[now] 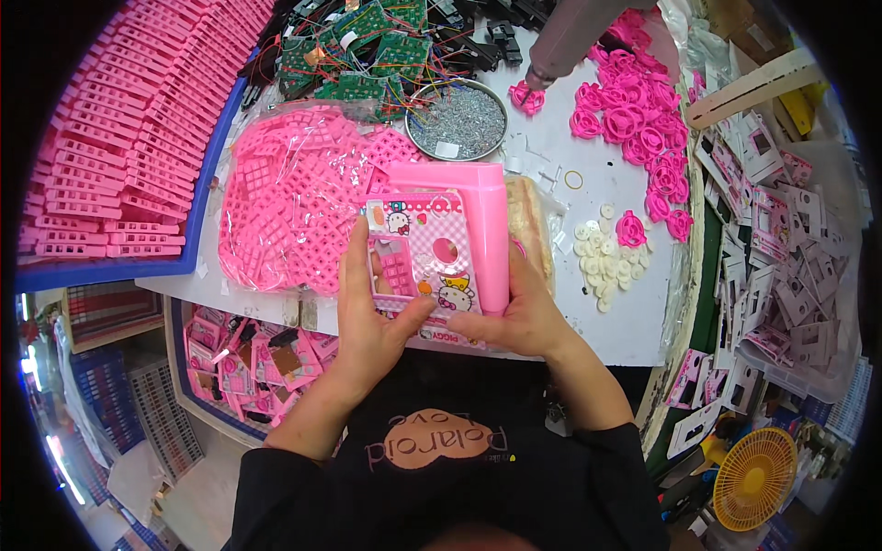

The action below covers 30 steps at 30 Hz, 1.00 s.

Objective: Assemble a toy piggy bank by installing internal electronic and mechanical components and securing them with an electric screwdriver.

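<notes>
Both my hands hold a pink plastic casing [493, 230] above the near side of the worktable. On its front lies a printed cover panel [418, 216] with cartoon figures, a round opening and a square window. A pink keypad grid [397, 272] shows through that window. My left hand [367, 308] is closed on the panel's left edge, thumb across its lower part. My right hand [521, 308] wraps the casing's right side, with its thumb on the panel's lower right. The fingers behind the casing are mostly hidden.
Beyond the casing are a bag of pink keypad grids [294, 197], a round tin of screws [457, 119] and green circuit boards [367, 55]. A power screwdriver [560, 46] hangs above. Pink rings [634, 119] and white discs [602, 253] lie right; a blue crate [204, 197] stands left.
</notes>
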Available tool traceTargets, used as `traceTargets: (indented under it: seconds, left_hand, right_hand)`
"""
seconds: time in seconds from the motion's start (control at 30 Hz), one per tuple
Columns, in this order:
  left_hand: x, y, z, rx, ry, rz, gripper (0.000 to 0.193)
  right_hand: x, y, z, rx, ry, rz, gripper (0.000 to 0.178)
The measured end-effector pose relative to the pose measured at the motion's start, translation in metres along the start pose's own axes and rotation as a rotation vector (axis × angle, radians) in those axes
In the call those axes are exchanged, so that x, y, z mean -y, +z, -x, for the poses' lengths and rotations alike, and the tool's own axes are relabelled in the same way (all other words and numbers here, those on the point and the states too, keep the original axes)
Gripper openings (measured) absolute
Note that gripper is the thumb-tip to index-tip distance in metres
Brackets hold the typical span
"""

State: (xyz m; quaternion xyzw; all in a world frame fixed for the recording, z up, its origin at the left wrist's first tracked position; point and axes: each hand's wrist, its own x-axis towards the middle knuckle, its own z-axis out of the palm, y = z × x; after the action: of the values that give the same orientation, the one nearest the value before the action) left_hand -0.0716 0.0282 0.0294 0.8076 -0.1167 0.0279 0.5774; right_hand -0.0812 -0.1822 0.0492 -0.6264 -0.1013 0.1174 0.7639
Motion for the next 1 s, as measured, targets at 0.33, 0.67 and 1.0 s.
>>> traceTargets:
  seconds: [0.33,0.67,1.0]
  left_hand:
    - [0.0,-0.011,-0.025,0.032,-0.087,-0.051,0.068]
    - [-0.001,-0.009,-0.033,-0.122,-0.25,0.474,0.021]
    - [0.0,-0.013,-0.054,-0.029,-0.099,0.117,0.029]
  right_hand:
    - [-0.012,-0.009,-0.001,-0.028,0.098,-0.242,0.079]
    - [-0.001,-0.015,0.018,0.076,0.304,-0.246,0.066]
    - [-0.007,-0.01,0.024,-0.052,0.233,-0.26,0.048]
